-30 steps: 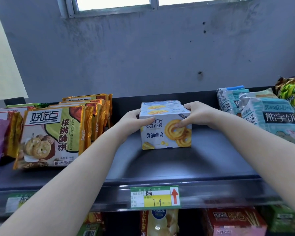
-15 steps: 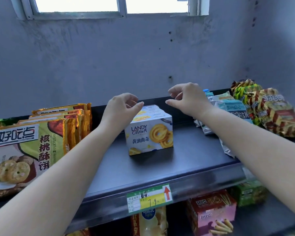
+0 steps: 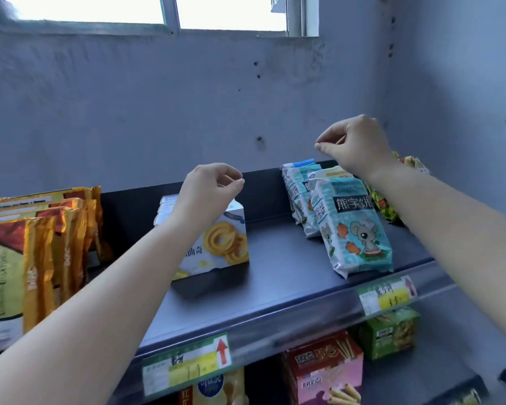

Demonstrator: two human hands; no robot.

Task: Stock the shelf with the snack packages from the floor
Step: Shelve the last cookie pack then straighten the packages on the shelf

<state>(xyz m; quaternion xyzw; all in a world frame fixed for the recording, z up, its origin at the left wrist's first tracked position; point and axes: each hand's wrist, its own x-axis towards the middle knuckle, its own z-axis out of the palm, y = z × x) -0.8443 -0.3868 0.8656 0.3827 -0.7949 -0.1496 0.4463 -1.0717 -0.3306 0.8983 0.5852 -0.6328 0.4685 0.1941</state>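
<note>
Two bare hands are held up off the dark shelf (image 3: 289,276), nothing gripped. Left hand (image 3: 206,190) is loosely curled, fingers apart, hovering just over the butter cookie box (image 3: 219,244). Right hand (image 3: 354,146) is raised at two o'clock, thumb and forefinger nearly pinched on air, above the blue bear-biscuit bags (image 3: 354,229). Gold walnut-cookie packs (image 3: 35,252) are ranked at nine o'clock. Price tags (image 3: 187,365) are clipped along the front edge.
</note>
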